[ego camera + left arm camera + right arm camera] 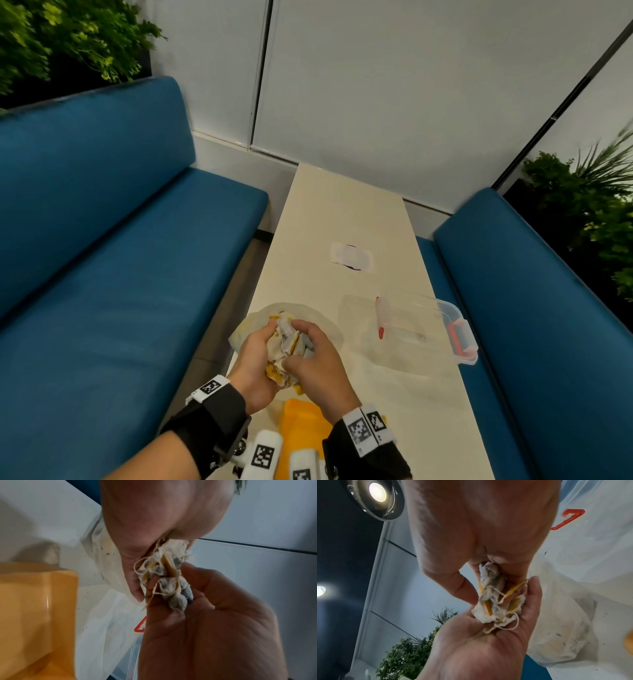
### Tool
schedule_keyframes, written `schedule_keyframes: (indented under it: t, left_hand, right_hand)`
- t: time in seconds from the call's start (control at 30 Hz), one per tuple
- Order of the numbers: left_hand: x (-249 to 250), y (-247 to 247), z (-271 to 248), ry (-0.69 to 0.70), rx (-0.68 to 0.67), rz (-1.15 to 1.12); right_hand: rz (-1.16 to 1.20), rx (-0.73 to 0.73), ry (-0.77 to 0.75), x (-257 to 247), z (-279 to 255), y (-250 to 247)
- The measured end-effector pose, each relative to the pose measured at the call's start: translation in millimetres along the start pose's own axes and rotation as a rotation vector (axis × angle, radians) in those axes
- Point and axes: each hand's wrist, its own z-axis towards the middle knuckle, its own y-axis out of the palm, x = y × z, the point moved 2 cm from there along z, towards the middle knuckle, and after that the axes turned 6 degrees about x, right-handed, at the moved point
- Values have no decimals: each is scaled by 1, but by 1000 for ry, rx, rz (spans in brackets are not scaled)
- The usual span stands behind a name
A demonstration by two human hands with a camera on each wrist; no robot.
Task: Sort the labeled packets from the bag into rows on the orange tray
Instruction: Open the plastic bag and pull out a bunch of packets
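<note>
A tangled clump of white packets (287, 342) with yellow labels and strings is held above a thin white plastic bag (250, 322) on the cream table. My left hand (253, 356) grips the clump from the left and my right hand (318, 356) pinches it from the right. In the left wrist view the packets (169, 577) sit between both hands, with the bag (102, 563) behind. The right wrist view shows the packets (496, 601) bunched with looped strings. The orange tray (301, 431) lies just below my wrists, near the table's front edge; most of it is hidden.
A clear plastic box (428, 325) with orange latches (459, 339) stands on the table (342, 212) to the right of the bag. A white patch (351, 257) marks the tabletop farther back. Blue benches (120, 257) flank the narrow table; plants stand in the corners.
</note>
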Motion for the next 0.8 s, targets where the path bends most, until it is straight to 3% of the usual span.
schedule_keyframes:
  t: [0.3,0.53,0.67,0.8]
  left_hand:
    - [-2,-5,-4,-37,-22,-101]
    - [-8,-13,-8,-89,-71,-206]
    - [-10,-16,-8,-81,-93,-215]
    - [-13,-22,-9,-71,-109,-200]
  right_hand:
    - [-110,-63,-108,-4,-3,13]
    - [-581,-144,-253,12,-13,20]
    - [-779,-108,-325,15,-20,18]
    - [-665,-133,-288,13,-21,14]
